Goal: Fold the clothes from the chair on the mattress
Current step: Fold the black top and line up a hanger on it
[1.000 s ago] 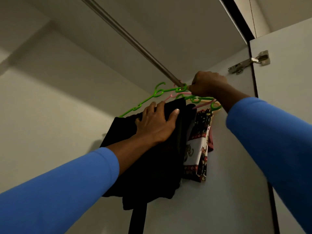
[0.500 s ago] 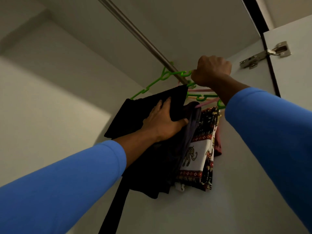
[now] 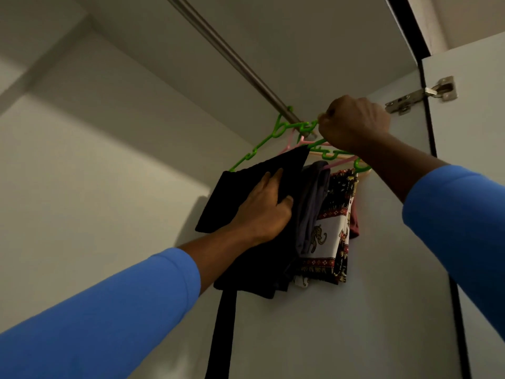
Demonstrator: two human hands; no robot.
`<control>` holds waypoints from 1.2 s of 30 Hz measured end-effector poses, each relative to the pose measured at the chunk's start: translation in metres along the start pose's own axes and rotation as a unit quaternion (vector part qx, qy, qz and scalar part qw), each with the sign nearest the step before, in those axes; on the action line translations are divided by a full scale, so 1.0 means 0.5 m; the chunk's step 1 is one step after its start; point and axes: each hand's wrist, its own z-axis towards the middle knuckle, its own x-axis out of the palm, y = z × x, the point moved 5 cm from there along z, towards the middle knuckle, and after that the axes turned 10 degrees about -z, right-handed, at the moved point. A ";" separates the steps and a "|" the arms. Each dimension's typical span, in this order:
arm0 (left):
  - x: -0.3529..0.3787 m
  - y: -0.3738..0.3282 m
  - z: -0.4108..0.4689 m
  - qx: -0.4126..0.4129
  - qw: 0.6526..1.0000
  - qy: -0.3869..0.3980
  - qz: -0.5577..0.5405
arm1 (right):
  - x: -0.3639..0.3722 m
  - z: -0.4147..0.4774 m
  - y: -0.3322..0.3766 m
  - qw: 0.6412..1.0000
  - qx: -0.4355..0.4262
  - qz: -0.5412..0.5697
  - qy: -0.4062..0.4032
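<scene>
I am looking up into a wardrobe, both arms raised in blue sleeves. My right hand is balled into a fist at the far end of the metal rail, its fingers wrapped tight around the top of a green hanger just where it meets the rail. The hanger's long arm slopes down to the left from there.

My left hand is on the black garment draped over that green hanger. The fingers lie fairly straight against the front of the cloth, and the thumb hooks round its right edge, so the fabric is held between them. The garment hangs folded, and a long black strap drops straight down from its lower edge.

Just to the right, on the same rail, hang other clothes bunched closely together: a grey garment touching the black one, then a cloth printed with elephants, and a dark red piece behind it against the side wall. A pink hanger shows among them beside the green one.

To the right stands the open wardrobe door, with a metal hinge near its top.
</scene>
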 end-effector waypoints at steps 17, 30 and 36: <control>-0.018 -0.071 -0.318 0.066 0.997 0.025 0.009 | -0.107 -0.463 -0.080 0.988 -0.064 0.038 0.134; 0.174 -0.258 -0.697 0.096 0.975 0.200 -0.009 | -0.286 -0.932 -0.237 0.940 0.048 0.043 0.334; 0.265 -0.403 -0.883 0.060 0.960 0.265 -0.070 | -0.464 -1.139 -0.355 0.920 0.094 0.022 0.381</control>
